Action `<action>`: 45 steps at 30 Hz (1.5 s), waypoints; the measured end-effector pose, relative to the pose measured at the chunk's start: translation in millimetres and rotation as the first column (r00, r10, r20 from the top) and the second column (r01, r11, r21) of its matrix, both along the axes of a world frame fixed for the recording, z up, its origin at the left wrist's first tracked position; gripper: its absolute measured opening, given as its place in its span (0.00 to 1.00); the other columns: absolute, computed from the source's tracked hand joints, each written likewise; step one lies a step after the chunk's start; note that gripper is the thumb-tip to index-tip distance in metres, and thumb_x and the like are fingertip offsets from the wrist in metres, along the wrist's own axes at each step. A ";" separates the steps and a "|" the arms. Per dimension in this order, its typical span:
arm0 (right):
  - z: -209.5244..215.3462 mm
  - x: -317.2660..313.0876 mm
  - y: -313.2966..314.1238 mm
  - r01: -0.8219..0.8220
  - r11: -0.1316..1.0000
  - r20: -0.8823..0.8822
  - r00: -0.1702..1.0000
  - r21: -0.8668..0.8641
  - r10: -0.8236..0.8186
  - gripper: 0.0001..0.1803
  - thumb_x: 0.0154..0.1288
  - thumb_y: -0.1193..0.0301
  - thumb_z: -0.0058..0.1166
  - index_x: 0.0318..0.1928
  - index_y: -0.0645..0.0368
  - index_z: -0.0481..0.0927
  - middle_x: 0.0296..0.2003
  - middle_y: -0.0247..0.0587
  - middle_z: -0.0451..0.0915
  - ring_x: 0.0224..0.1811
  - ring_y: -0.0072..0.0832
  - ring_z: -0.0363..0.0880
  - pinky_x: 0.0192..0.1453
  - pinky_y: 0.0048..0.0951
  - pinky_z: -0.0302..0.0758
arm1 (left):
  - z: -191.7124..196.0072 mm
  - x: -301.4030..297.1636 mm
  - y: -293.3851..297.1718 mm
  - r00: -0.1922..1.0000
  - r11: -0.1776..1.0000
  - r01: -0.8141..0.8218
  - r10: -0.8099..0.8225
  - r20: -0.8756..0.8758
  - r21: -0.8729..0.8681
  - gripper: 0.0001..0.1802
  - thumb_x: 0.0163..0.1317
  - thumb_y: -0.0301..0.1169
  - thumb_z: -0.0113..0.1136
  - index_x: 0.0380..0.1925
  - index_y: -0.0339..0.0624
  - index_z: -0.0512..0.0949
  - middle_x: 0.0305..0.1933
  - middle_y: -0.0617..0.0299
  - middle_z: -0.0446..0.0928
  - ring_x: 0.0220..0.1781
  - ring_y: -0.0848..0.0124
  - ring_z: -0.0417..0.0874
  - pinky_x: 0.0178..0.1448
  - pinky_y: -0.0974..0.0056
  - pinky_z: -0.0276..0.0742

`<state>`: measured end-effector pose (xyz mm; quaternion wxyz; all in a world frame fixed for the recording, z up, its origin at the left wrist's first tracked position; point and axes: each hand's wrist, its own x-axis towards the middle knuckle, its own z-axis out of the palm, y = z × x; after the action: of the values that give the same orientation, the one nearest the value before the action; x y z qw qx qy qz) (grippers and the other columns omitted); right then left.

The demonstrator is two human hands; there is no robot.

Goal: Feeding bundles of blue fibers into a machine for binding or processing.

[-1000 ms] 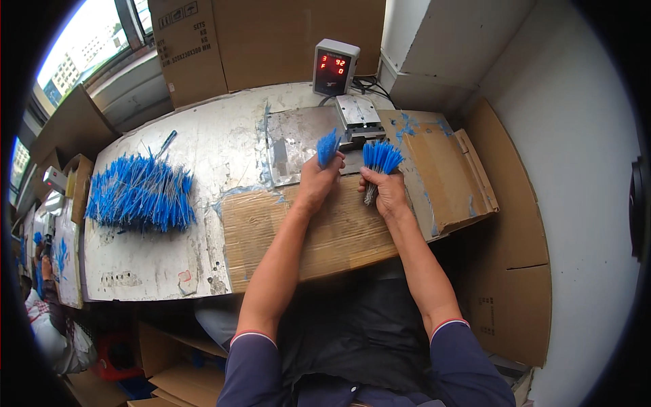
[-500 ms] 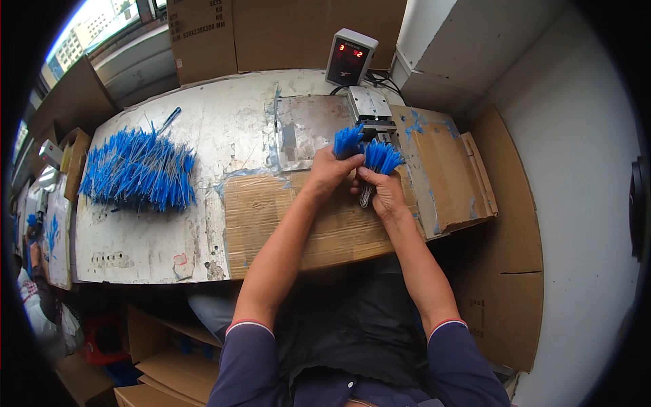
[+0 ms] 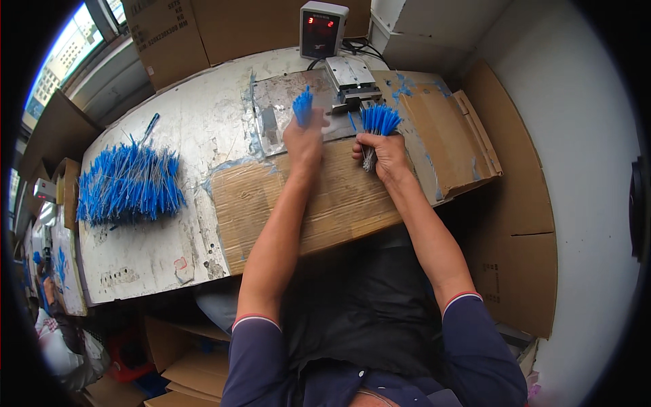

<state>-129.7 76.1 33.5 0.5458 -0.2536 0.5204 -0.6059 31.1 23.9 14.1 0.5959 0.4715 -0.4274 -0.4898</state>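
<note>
My left hand [image 3: 304, 141], slightly blurred, is closed around a small bunch of thin pieces with blue ends [image 3: 302, 107] that stick up over a metal plate. To its right, my right hand [image 3: 385, 152] grips a thicker bunch of thin wire pieces with blue ends [image 3: 381, 121]. The blue ends fan out above the fist and pale wire stems poke out below it. One single blue piece [image 3: 352, 122] leans out to the left of that bunch. At the left of the table lies a large pile of the same blue-ended wire pieces [image 3: 129, 182].
Just beyond my right hand stands a small metal machine [image 3: 351, 73], with a box with a red digital display [image 3: 323, 30] behind it. Flattened cardboard [image 3: 271, 203] covers the table's near edge. A cardboard box [image 3: 447, 142] sits at the right. Another person's arm [image 3: 49, 288] shows far left.
My hands, close together before, have moved apart, the left one going left with its bunch. Both still hold their bunches. The whole view has shifted somewhat.
</note>
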 end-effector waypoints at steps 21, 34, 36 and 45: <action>4.5 -4.5 -41.0 0.217 0.974 -0.174 0.964 0.070 -0.203 0.04 0.53 0.86 0.61 0.26 0.75 0.79 0.23 0.54 0.81 0.19 0.37 0.83 0.20 0.34 0.84 | -10.7 -0.4 -4.6 0.994 0.977 -0.095 0.104 0.037 -0.190 0.13 0.73 0.39 0.62 0.34 0.42 0.80 0.26 0.69 0.78 0.22 0.84 0.69 0.26 0.73 0.63; 0.3 -12.8 -38.1 0.140 0.986 0.094 0.984 0.092 -0.148 0.07 0.58 0.80 0.64 0.29 0.71 0.79 0.26 0.50 0.81 0.25 0.41 0.86 0.23 0.38 0.86 | -11.3 -9.7 -6.1 0.772 0.844 -0.053 0.374 0.514 -0.534 0.06 0.65 0.27 0.62 0.41 0.40 0.79 0.36 0.49 0.81 0.40 0.48 0.81 0.47 0.52 0.75; 2.4 -15.1 -36.6 0.128 0.987 0.106 0.985 0.094 -0.138 0.07 0.58 0.80 0.65 0.31 0.71 0.79 0.27 0.50 0.81 0.27 0.41 0.86 0.26 0.40 0.87 | -7.5 -16.9 -6.6 0.702 0.937 0.074 0.194 0.686 -0.340 0.08 0.63 0.26 0.61 0.42 0.42 0.80 0.38 0.47 0.81 0.42 0.47 0.82 0.47 0.50 0.75; -2.6 -20.1 -32.4 0.089 0.995 0.169 0.981 0.034 -0.094 0.06 0.59 0.77 0.64 0.34 0.69 0.81 0.28 0.48 0.82 0.28 0.40 0.85 0.30 0.44 0.87 | -1.1 -31.3 -7.2 0.645 0.957 0.119 0.128 0.754 -0.264 0.08 0.60 0.28 0.60 0.39 0.42 0.81 0.34 0.44 0.83 0.40 0.45 0.84 0.45 0.47 0.77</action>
<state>-149.7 43.7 30.9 0.5631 -0.1693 0.4908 -0.6429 -0.2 16.7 13.1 0.4235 0.5422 -0.7042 -0.1756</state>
